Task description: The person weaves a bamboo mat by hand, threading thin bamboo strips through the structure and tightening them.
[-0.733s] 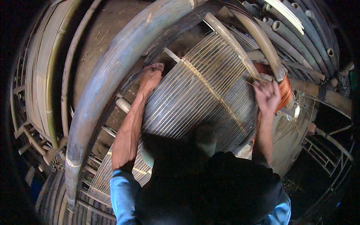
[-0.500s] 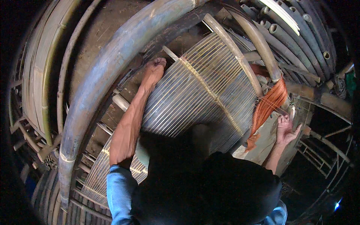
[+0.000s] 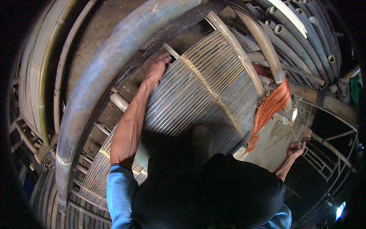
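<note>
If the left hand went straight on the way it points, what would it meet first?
Probably the pale slat end jutting from the slatted panel, just ahead of the left hand; depth is unclear.

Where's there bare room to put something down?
Brown ground between the thin pole and the big curved pole looks bare; so does most of the grey patch between the orange fibres and the right hand. It's crowded at upper right, with stacked bamboo poles.
</note>
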{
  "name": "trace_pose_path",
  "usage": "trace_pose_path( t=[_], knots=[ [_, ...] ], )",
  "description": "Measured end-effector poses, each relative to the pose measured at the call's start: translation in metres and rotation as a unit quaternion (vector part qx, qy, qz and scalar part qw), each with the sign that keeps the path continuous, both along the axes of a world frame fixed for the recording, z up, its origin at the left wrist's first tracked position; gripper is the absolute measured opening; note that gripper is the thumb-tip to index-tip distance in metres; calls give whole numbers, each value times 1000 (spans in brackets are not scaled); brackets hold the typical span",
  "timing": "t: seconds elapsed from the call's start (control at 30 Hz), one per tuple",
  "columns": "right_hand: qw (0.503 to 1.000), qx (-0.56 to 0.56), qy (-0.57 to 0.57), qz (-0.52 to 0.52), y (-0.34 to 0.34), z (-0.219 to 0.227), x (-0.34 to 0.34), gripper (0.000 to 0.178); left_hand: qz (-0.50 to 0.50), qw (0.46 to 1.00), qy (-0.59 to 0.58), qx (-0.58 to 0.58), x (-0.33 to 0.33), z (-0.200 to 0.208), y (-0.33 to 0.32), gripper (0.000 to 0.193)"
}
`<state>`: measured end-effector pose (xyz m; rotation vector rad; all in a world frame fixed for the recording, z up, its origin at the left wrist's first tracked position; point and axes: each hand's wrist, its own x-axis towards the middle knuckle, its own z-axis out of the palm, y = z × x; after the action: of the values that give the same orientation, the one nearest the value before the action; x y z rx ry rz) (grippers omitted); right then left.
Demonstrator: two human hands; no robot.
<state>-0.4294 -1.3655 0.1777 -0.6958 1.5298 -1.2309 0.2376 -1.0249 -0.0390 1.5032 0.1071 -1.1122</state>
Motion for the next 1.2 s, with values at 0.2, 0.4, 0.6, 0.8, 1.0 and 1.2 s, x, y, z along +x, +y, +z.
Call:
trace_pose_path(
  t=[0.2, 0.4, 0.6, 0.8, 1.0, 1.2],
  knots=[
    [626, -103, 685, 359, 50, -67, 108, 48, -29, 999, -27, 24, -2, 2, -4, 38],
    [640, -339, 372, 581, 146, -139, 437, 39, -40, 996, 52, 67, 0, -3, -5, 42],
    [542, -378, 382, 646, 202, -160, 532, 35, -86, 994, 4, 68, 1, 11, -3, 47],
    [475, -449, 472, 592, 204, -170, 536, 20, -106, 983, -2, 153, 1, 37, -6, 47],
    [556, -225, 389, 700, 199, -163, 532, 29, -125, 983, -75, 109, -2, 37, -2, 44],
    [527, -249, 346, 735, 165, -161, 556, 29, -155, 976, -124, 89, 0, 18, -1, 37]
  ],
)
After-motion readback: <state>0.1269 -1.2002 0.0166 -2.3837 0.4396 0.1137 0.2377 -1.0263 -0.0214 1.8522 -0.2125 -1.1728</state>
